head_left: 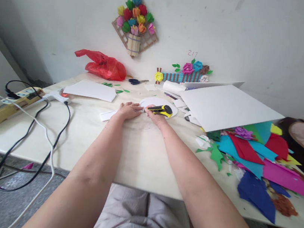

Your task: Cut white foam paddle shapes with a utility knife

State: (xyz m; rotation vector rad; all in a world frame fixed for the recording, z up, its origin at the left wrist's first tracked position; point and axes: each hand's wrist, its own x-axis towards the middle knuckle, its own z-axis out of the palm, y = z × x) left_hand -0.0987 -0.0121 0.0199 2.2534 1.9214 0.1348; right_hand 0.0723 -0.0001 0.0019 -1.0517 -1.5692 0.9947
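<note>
My right hand (155, 117) is closed round a yellow and black utility knife (163, 110), whose front end points left toward my other hand. My left hand (129, 111) lies flat on a narrow white strip (108, 115), fingers stretched to the right, close to the knife's tip. The strip's left end sticks out past the wrist. Behind the knife is a rounded white piece (153, 101), partly covered by the knife and my right hand. The blade's exact contact is too small to make out.
White boards (229, 106) and coloured paper scraps (251, 150) cover the table's right side. A white sheet (91, 89), red plastic bag (106, 66) and scissors (136, 81) lie at the back left. A power strip (2, 108) and cables sit at the left edge.
</note>
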